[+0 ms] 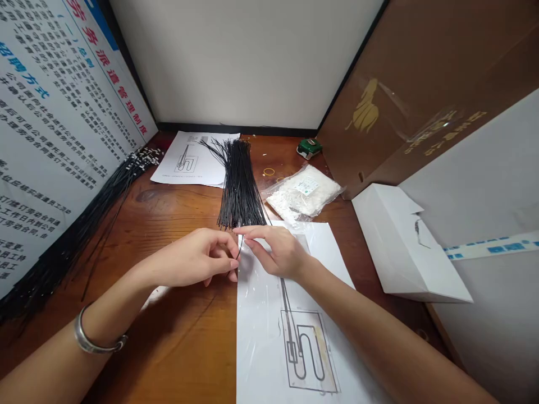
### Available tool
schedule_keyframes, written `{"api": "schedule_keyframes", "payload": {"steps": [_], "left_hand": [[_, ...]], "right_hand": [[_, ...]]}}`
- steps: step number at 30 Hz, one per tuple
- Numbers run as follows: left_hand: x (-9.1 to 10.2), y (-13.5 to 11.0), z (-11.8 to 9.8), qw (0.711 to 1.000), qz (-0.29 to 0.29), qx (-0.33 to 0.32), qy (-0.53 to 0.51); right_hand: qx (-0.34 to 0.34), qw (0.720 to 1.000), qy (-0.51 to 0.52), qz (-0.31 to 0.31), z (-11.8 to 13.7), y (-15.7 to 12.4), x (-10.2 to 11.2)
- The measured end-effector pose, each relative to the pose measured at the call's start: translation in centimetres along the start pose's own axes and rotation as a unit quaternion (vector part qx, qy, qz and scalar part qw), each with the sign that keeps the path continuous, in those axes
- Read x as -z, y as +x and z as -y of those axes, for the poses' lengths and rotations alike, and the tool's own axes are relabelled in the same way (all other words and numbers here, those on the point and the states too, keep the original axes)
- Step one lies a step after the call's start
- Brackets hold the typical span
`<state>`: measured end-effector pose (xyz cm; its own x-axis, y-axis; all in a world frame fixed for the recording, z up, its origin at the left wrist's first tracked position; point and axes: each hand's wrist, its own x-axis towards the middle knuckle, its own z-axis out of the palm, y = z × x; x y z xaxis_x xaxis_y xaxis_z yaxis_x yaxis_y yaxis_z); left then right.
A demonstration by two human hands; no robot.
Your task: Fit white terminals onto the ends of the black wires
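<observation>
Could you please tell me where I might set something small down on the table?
The table looks bare between the left wires and middle wires, and nearer, between the left forearm and sheet. It's crowded around the left hand, right hand, middle wires and bag.

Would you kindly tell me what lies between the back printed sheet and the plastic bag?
The head view shows a bundle of black strands and some yellow bands between the back sheet and bag.

green object (310, 148) near brown cardboard (421, 73), white box (391, 247), printed board (54, 129)
</observation>
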<state>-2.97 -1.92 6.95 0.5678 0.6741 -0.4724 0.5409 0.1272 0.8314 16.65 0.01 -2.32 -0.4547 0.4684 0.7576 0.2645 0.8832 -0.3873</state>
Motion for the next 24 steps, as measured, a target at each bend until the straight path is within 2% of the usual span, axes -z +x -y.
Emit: {"api": "schedule_keyframes", "payload": {"steps": [1,3,8,13,15,17,19,24], "left_hand": [[0.1,0.1,0.3,1.0,0.007,0.004,0.003],[0.1,0.6,0.8,1.0,-0.015,0.004,0.002],[-0.5,3.2,1.9,0.982,-0.171,-0.021,-0.078],[-1.1,5.1,1.7,0.951,-0.233,-0.09,-0.183],[-1.1,5.4,1.8,0.938,-0.253,-0.099,-0.217],[-1.0,5.5,2.2,0.937,-0.239,-0.106,-0.234],[-0.9,5.4,2.7,0.95,-0.187,-0.109,-0.226],[-0.9,5.1,3.6,0.98,-0.042,-0.114,-0.158]], "right_hand": [[0.002,1.0,0.0,-0.007,0.1,0.0,0.0],[0.014,1.0,-0.005,-0.023,0.1,0.0,0.0],[0.065,0.997,-0.016,-0.042,0.3,0.3,-0.1],[0.084,0.996,-0.014,-0.022,0.6,0.5,-0.2],[0.08,0.995,-0.024,-0.045,0.4,0.6,-0.1],[0.064,0.993,-0.047,-0.092,0.1,0.6,0.1],[0.041,0.988,-0.071,-0.134,-0.2,0.6,0.2],[0.015,0.983,-0.092,-0.159,-0.9,0.5,0.3]]}}
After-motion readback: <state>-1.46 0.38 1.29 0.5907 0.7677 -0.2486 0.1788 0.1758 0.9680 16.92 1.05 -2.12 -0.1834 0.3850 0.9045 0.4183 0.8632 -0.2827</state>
